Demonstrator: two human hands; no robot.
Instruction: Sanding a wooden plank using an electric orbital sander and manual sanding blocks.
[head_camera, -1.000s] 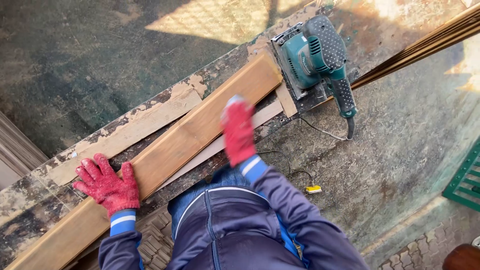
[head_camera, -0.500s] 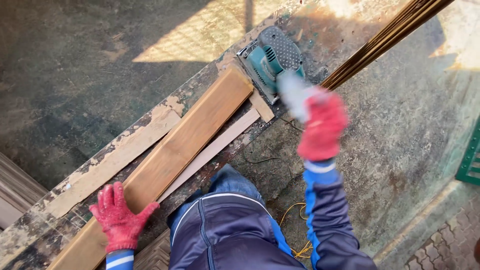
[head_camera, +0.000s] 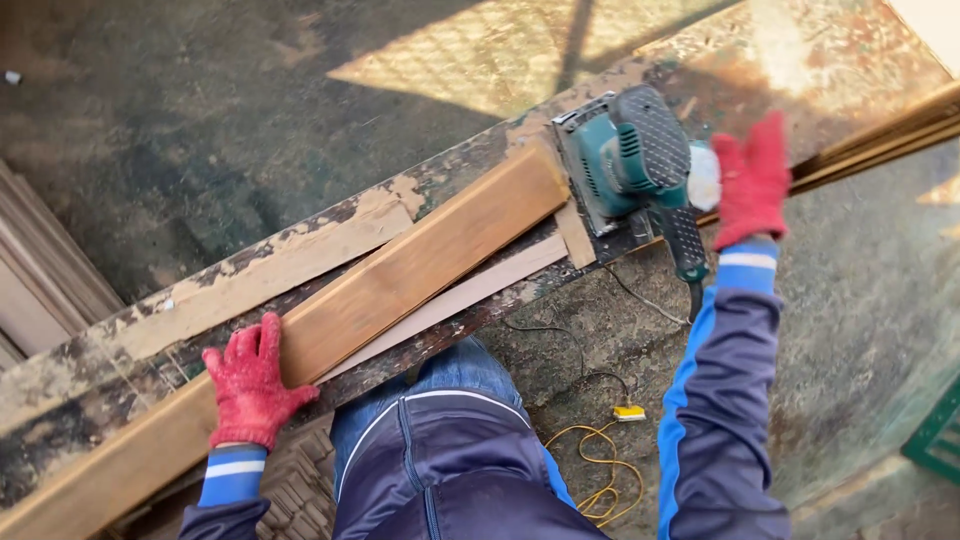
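Right hand (head_camera: 752, 180) now beside sander (head_camera: 635, 160) — handle points toward person.

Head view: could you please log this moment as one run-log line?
left hand: flat on wooden plank | right hand: open beside teal sander | sander: on workbench, at plank end

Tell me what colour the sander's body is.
Teal-green with a black dotted grip, on the sander, seen in the head view.
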